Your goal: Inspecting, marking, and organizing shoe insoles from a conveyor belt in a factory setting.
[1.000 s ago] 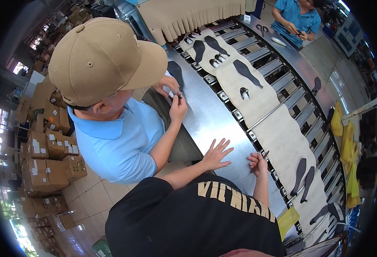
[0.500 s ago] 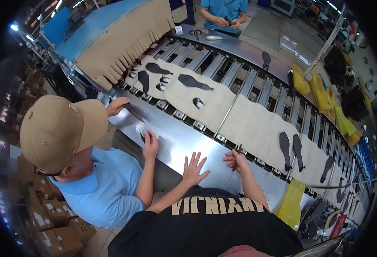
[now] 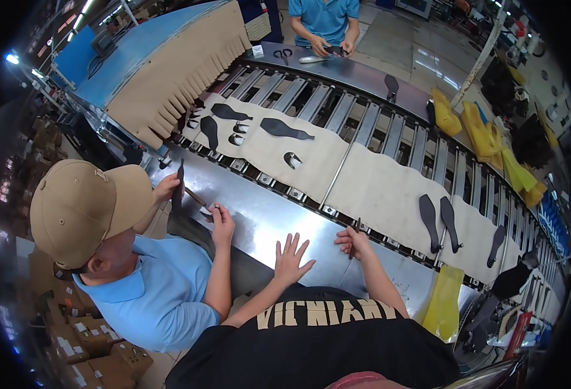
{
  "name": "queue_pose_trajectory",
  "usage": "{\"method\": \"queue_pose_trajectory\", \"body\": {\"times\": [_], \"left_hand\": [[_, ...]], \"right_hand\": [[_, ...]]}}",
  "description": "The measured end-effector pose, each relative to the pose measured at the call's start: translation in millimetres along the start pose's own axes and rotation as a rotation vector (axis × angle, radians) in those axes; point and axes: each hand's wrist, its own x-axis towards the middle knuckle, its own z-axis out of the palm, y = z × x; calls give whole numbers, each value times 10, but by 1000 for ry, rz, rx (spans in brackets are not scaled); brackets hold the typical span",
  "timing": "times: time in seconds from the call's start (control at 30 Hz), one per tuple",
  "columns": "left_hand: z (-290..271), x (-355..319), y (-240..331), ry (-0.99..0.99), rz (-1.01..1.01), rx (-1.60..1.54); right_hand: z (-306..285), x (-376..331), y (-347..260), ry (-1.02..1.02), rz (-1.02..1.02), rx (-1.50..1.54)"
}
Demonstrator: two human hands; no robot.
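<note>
My left hand (image 3: 291, 261) rests on the metal worktop (image 3: 259, 223), fingers spread, with a ring on one finger. To its right, my right hand (image 3: 357, 243) is closed around a slim dark brown stick-like tool (image 3: 352, 250), held nearly upright at the worktop's far edge. Beyond both hands runs a roller conveyor covered by a cream cloth (image 3: 376, 175). Dark sole-shaped pieces lie on it, among them a large one (image 3: 285, 128) and a pair (image 3: 429, 220) at the right. Small curved dark-and-white pieces, one at the middle (image 3: 292, 160), lie near the left soles.
At my left, a co-worker in a tan cap (image 3: 84, 207) holds a dark sole-shaped piece (image 3: 179, 188). Another person (image 3: 324, 23) stands across the conveyor near scissors (image 3: 283, 54). Yellow sheeting (image 3: 443, 301) hangs at the right edge; a strip curtain (image 3: 162, 97) borders the left end.
The co-worker at my left has raised the sole-shaped piece upright. A black object now shows at the conveyor's right end. The view has shifted slightly; my hands keep their poses.
</note>
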Motion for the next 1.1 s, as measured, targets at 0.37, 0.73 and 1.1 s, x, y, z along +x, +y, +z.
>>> {"method": "queue_pose_trajectory", "body": {"times": [0.37, 0.73, 1.1], "left_hand": [[-60, -47, -86, -50, -65, 32], [-46, 24, 29, -40, -15, 4], [-92, 32, -4, -44, -3, -4]], "right_hand": [[135, 9, 6, -8, -20, -25], [23, -22, -9, -6, 11, 35], [42, 4, -5, 2, 5, 27]]}}
